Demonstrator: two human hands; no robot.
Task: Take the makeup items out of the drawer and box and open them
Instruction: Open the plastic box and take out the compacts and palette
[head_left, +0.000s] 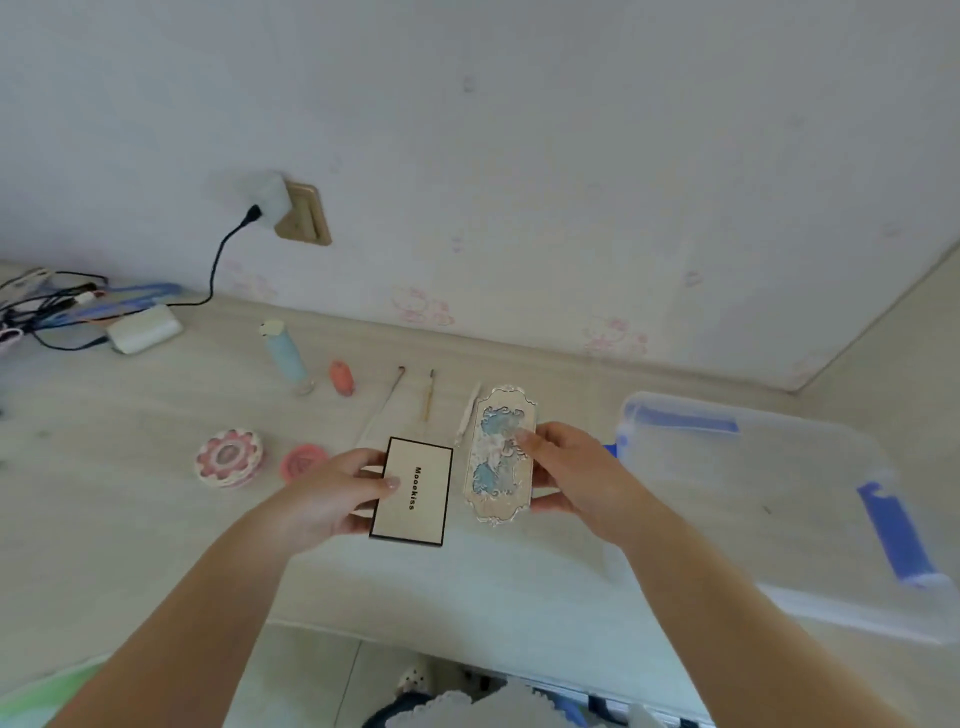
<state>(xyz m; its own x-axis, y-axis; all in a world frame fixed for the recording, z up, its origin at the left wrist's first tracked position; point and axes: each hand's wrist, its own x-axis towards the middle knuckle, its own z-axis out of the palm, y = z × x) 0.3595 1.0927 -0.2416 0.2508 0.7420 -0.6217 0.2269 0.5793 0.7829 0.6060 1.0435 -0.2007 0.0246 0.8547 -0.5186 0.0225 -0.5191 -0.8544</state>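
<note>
My left hand holds a closed cream palette with a black border and black lettering above the desk. My right hand grips an ornate cream and blue embossed palette, also closed, right beside the first. On the desk behind them lie a round pink flower-patterned compact, a small round pink pot, a light blue tube, a coral oval item, two thin brushes and a white stick.
A clear plastic box with blue latches stands on the desk at the right. A tangle of cables and a white charger lie at the back left, under a wall socket. The wall runs close behind the desk.
</note>
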